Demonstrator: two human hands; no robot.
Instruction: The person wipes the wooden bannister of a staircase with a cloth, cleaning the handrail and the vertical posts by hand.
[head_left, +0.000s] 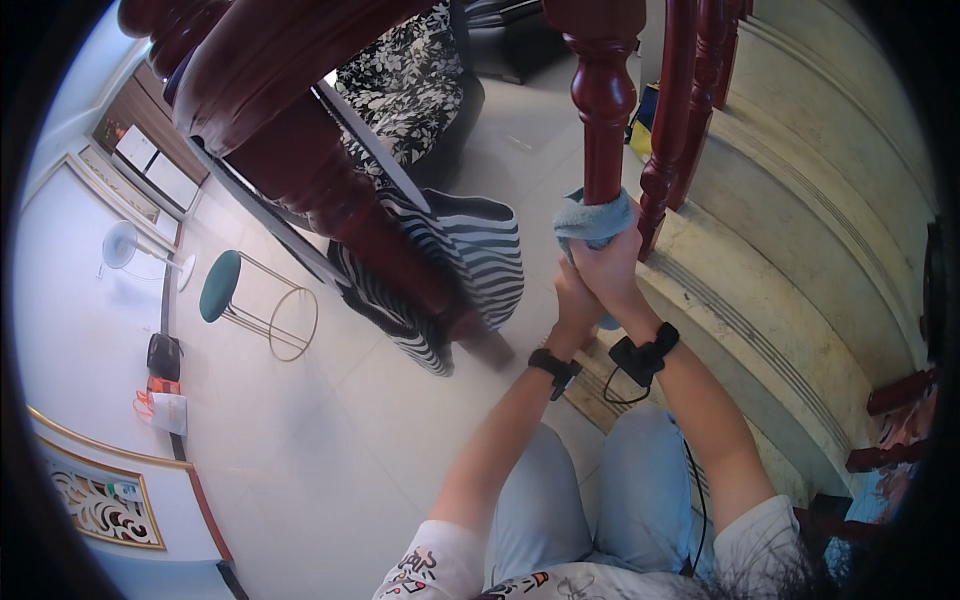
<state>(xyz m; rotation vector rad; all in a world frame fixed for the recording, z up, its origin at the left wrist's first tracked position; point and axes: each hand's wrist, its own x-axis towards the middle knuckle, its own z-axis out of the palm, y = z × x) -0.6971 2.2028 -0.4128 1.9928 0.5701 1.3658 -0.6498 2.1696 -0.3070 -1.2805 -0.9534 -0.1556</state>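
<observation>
A light blue cloth (596, 217) is wrapped around the lower part of a turned, dark red baluster (604, 112). My right hand (609, 262) grips the cloth against the post. Just below and to the left, my left hand (576, 296) is closed at the cloth's lower portion, close against the right hand. Its fingers are mostly hidden, as is the post's foot. Both wrists carry black straps, and the right one has a small box with a cable.
Curved stone stairs (750, 300) rise at the right behind more red balusters (664, 135). A thick red newel post (360, 202) with a striped cloth (480, 255) behind it stands at the left. Farther left are a green-topped stool (221, 286), a white fan (120, 244) and bags (165, 409).
</observation>
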